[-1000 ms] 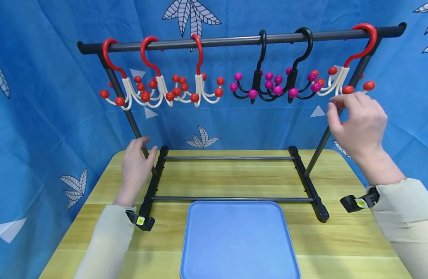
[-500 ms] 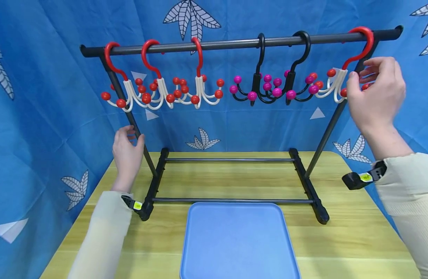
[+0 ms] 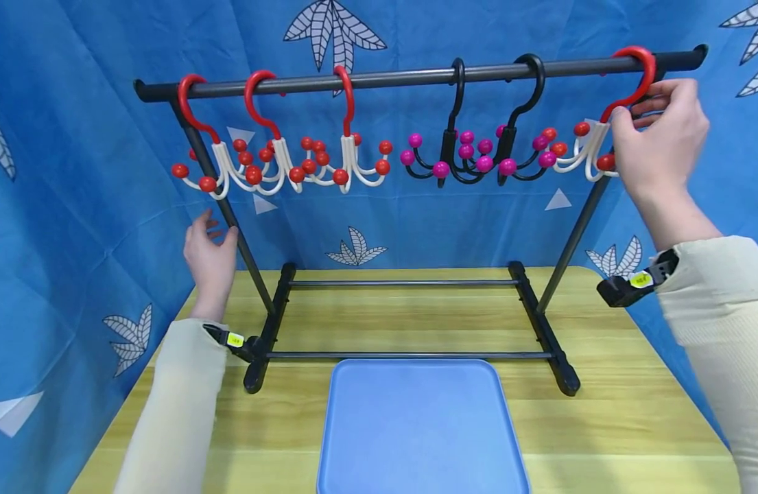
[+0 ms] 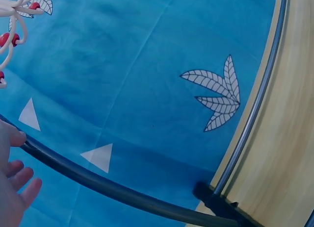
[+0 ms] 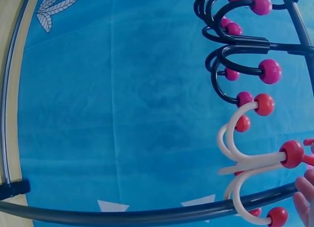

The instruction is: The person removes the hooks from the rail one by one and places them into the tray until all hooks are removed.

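Right hand (image 3: 665, 140) at neck of far-right red-white hanger (image 3: 595, 142); can't tell if gripping. Hanger's on rail (image 3: 403, 79), right post (image 3: 573, 240) behind, black hanger (image 3: 506, 143) crowding its left. Left hand (image 3: 210, 261) relaxed by left post (image 3: 245, 252).
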Action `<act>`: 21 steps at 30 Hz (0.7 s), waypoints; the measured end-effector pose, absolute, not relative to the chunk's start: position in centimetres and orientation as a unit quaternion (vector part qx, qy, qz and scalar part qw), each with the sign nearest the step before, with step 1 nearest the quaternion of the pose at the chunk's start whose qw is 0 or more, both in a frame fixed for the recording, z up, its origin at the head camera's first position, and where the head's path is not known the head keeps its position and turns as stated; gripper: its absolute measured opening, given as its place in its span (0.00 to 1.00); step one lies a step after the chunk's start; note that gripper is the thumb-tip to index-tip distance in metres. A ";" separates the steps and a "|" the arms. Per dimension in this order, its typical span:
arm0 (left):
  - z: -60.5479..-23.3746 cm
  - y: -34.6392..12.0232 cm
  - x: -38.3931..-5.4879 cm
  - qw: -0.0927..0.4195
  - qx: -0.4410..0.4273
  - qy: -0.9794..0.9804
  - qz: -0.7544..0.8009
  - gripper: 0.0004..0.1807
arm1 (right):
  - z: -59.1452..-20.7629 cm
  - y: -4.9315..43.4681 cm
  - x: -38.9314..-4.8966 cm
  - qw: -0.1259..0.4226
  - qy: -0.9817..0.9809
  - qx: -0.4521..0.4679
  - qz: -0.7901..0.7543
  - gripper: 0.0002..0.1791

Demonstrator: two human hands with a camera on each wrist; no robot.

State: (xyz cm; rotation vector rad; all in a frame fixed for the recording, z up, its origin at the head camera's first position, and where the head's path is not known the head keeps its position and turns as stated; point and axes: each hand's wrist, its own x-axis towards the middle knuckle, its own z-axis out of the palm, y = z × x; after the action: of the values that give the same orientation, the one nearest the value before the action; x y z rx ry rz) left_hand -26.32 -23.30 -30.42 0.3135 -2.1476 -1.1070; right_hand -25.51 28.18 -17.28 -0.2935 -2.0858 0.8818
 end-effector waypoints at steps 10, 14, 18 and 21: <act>-29.3 -23.1 -27.5 0.371 0.094 -0.819 -0.428 0.20 | -16.2 28.4 -25.6 0.388 -0.809 -0.111 0.426 0.20; -29.1 -22.7 -27.6 0.377 0.102 -0.813 -0.432 0.18 | -16.0 28.4 -25.7 0.383 -0.810 -0.102 0.432 0.19; -29.2 -22.6 -27.7 0.378 0.110 -0.812 -0.431 0.16 | -15.7 28.2 -25.6 0.382 -0.808 -0.093 0.438 0.18; -29.3 -22.6 -27.7 0.374 0.112 -0.812 -0.433 0.16 | -15.4 27.8 -25.5 0.392 -0.807 -0.089 0.434 0.18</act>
State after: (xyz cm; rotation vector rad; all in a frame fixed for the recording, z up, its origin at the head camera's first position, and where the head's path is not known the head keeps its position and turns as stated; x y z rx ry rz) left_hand -27.71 -22.56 -29.29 0.2874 -2.0798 -1.1093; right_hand -25.46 27.83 -15.36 -0.2254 -2.0489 1.1013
